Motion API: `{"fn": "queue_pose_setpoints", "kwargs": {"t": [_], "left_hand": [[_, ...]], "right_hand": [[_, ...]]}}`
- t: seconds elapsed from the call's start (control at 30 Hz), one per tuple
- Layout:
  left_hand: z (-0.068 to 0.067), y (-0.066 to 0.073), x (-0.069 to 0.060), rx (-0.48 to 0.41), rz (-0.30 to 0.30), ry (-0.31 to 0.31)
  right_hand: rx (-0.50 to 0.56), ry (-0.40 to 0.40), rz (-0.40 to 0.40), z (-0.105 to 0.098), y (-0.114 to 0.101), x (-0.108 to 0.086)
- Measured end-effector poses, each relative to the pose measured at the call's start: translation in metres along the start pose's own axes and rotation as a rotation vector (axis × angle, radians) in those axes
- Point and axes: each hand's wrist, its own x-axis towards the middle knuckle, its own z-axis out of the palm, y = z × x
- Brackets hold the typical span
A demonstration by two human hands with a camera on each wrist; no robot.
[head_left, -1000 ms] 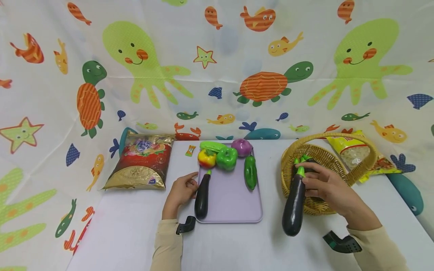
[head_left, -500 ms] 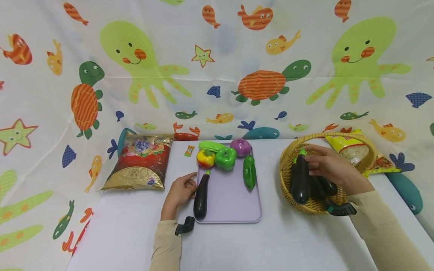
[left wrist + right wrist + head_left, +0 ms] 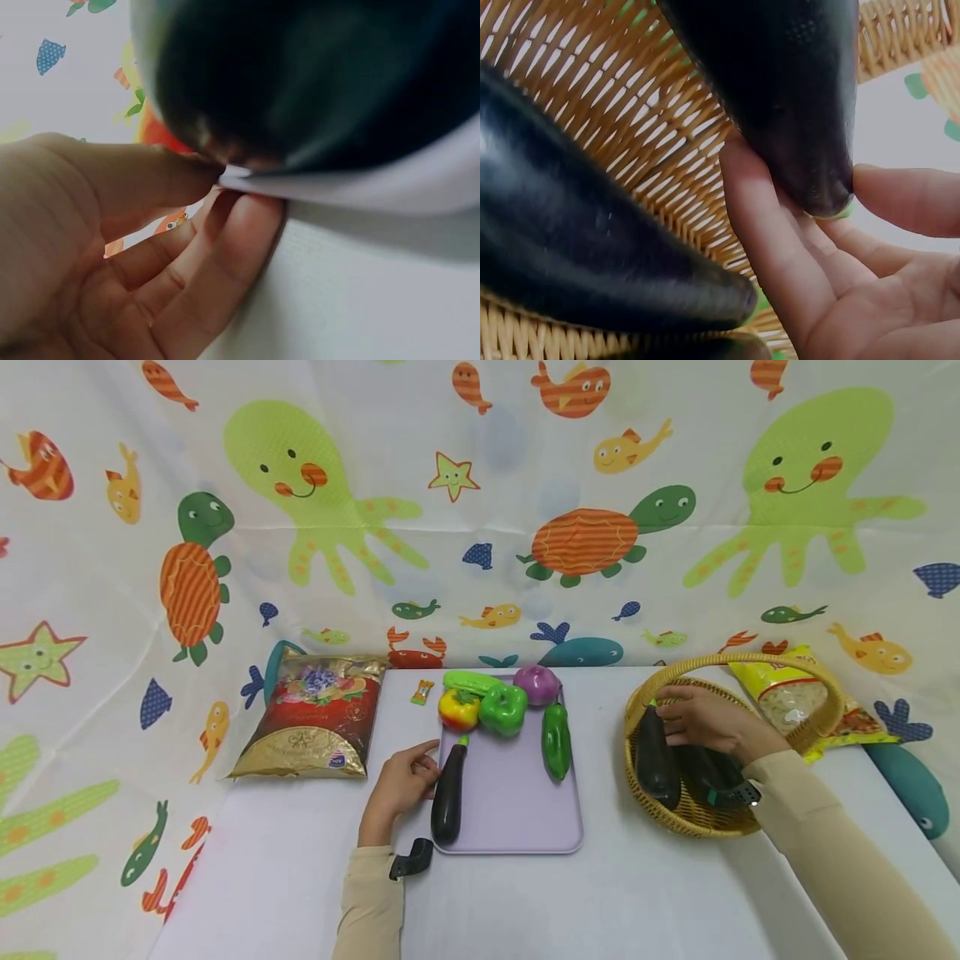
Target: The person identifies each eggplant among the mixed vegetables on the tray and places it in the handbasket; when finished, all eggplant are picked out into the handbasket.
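In the head view my right hand [image 3: 708, 722] is inside the wicker basket [image 3: 693, 829], holding an eggplant [image 3: 657, 764] near its stem end. The right wrist view shows thumb and fingers pinching this eggplant [image 3: 787, 82], with another eggplant [image 3: 592, 217] lying beside it in the basket. At the lilac tray [image 3: 517, 802], my left hand [image 3: 401, 785] pinches the left rim between thumb and fingers, as the left wrist view shows. An eggplant [image 3: 447, 797] lies along that side of the tray, large and dark in the left wrist view.
On the tray are a green pepper [image 3: 502, 710], a red-yellow pepper [image 3: 457, 710], a purple onion [image 3: 536, 685], a long green vegetable [image 3: 472, 682] and a dark-green one [image 3: 556, 743]. A gold-red bag [image 3: 322, 718] stands left, a small packet [image 3: 422, 692] near it, a yellow bag [image 3: 795, 702] behind the basket.
My right hand has carried the eggplant from over the basket's front edge back and down into the basket. The left hand keeps its place at the tray's rim.
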Motion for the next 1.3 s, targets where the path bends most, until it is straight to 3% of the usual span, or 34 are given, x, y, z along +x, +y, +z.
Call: {"fn": "queue_pose_setpoints", "kwargs": {"t": [0.37,0.77,1.3], "left_hand": [[0.000,0.000,0.000,0.010,-0.015,-0.004],[0.000,-0.001,-0.001,0.001,-0.005,0.010],[0.002,-0.001,0.001,0.000,-0.017,0.004]], "right_hand": [[0.023,-0.017,0.026,-0.004,0.009,0.010],[-0.265,0.054,0.043,-0.001,-0.001,0.010],[-0.278,0.017,-0.112,-0.020,0.007,0.014]]}}
